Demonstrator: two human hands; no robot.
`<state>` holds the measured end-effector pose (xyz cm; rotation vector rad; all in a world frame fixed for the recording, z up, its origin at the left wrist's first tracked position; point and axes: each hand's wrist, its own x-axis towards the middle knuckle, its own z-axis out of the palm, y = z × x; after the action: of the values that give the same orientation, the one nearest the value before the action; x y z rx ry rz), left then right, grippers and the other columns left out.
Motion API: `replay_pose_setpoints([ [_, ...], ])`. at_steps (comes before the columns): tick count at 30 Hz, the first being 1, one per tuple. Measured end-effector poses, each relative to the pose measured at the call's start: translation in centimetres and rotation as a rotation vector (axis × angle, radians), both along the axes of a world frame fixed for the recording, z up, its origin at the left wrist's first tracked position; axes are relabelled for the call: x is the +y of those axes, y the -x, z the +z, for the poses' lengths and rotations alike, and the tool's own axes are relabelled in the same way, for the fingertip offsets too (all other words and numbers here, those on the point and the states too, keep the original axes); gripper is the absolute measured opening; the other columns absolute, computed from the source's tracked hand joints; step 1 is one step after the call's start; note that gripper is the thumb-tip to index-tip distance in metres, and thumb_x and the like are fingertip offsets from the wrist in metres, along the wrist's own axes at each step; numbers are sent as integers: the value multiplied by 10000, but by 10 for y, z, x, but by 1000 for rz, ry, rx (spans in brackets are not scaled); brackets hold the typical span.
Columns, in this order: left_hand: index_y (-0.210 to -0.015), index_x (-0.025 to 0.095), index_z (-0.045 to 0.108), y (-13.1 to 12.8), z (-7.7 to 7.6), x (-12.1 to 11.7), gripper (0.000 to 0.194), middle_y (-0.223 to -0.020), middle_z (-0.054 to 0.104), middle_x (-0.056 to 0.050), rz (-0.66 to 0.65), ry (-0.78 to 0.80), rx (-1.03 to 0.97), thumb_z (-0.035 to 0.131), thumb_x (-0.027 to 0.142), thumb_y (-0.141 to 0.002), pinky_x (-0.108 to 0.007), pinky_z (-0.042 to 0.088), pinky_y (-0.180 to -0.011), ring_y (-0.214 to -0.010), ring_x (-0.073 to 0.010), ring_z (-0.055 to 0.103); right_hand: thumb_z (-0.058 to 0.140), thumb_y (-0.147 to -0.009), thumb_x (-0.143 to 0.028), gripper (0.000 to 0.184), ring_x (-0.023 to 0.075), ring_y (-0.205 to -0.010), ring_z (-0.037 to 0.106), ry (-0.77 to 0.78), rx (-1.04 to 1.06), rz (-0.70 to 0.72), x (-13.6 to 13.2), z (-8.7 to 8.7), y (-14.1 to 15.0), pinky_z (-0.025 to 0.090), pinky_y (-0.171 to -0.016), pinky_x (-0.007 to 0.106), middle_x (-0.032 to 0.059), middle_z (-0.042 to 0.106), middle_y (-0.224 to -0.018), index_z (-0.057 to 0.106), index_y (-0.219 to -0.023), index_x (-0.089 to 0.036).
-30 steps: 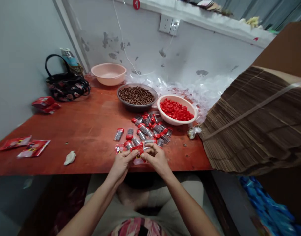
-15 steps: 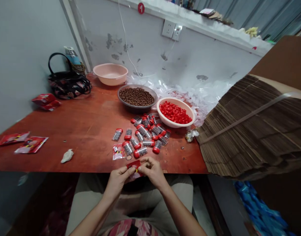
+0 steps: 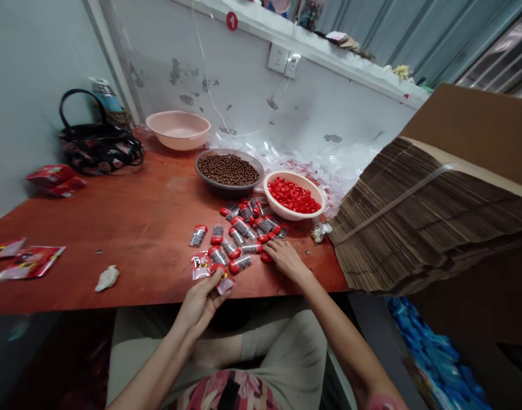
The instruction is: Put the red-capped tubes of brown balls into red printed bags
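My left hand (image 3: 204,299) pinches a small red-and-white packet (image 3: 225,281) at the table's front edge. My right hand (image 3: 283,257) is curled over a small clear bottle with a red cap (image 3: 266,258) at the right of the pile; only the cap end shows, the rest lies under the fingers. Around it lie several more red-capped bottles (image 3: 240,263), filled with dark brown beads. Another red-and-white packet (image 3: 201,265) lies flat on the table, just beyond my left hand.
Behind the pile stand a grey bowl of brown beads (image 3: 209,183) and a pale bowl of red caps (image 3: 286,213). Farther back are an empty pink basin (image 3: 178,130) and clear plastic pieces (image 3: 346,156). Stacked cardboard (image 3: 389,222) borders the right; a handbag (image 3: 99,149) stands left.
Both hands were together on the packet. My right hand has left it and moved forward and right onto a bottle; my left hand keeps the packet. The view has shifted slightly.
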<state>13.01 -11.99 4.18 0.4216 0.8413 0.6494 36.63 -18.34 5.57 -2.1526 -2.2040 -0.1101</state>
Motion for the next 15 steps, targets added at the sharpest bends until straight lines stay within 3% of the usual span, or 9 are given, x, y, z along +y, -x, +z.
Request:
replay_pose_setpoints([
  [4, -745, 92, 620, -5, 3, 5, 62, -696, 651, -66, 60, 27, -51, 603, 92, -686, -309, 547, -585, -620, -160, 620, 386, -830, -112, 241, 221, -957, 503, -62, 89, -106, -5, -5, -2, 364, -802, 344, 116, 591, -1014, 537, -1013, -156],
  [7, -760, 104, 620, -9, 0, 7, 84, -686, 653, -49, 104, 19, -54, 615, 91, -678, -287, 548, -550, -586, -144, 615, 328, -863, -185, 253, 206, -833, 569, -150, 243, -224, -21, -7, 20, 425, -717, 317, 125, 617, -922, 500, -1039, -127],
  [9, -768, 110, 621, -12, -2, 8, 88, -697, 656, -44, 124, 32, -55, 614, 97, -682, -276, 548, -531, -583, -139, 614, 272, -888, -247, 275, 147, -618, 597, -217, 616, -362, -35, -7, 47, 458, -582, 247, 55, 632, -740, 465, -1058, -150],
  [11, -773, 111, 620, -15, -2, 10, 86, -706, 658, -45, 124, 62, -60, 610, 105, -688, -275, 548, -526, -594, -143, 618, 258, -890, -310, 285, 113, -431, 558, -167, 987, -399, -47, -5, 78, 445, -445, 203, -5, 594, -575, 468, -1012, -161],
  [15, -792, 123, 617, -23, 2, 9, 91, -726, 666, -53, 116, 141, -68, 589, 101, -708, -295, 550, -563, -633, -158, 630, 344, -859, -365, 266, 98, -415, 558, -167, 1246, -419, -55, -3, 118, 435, -382, 173, -13, 580, -579, 493, -960, -169],
])
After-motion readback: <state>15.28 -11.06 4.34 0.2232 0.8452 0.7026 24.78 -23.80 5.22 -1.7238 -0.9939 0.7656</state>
